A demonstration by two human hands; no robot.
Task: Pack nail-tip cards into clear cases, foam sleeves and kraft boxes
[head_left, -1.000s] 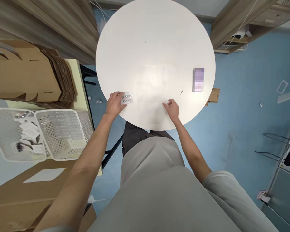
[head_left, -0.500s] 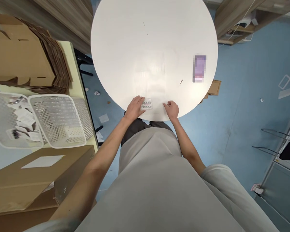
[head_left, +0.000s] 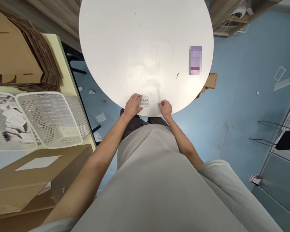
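Observation:
A small clear plastic case (head_left: 144,101) with rows of dark little pieces lies flat near the front edge of the round white table (head_left: 111,48). My left hand (head_left: 133,105) grips its left side, with the fingertips at the top corner and the thumb near the bottom. To the right of the case, my right hand (head_left: 165,108) rests by the table edge, thumb and forefinger pinched together. Whatever may be between those fingertips is too small to make out.
A blurred purple item (head_left: 195,60) lies on the table's right side. Left of the table, a side table (head_left: 53,48) bears stacked flat cardboard (head_left: 16,45), white plastic baskets (head_left: 48,119) and a large carton (head_left: 41,174). Brown boxes (head_left: 210,80) stand beyond the right table edge.
The view has shifted, so the table and case appear slightly further left and higher. My right thumb and forefinger have come closer together. My left hand remains on the case.

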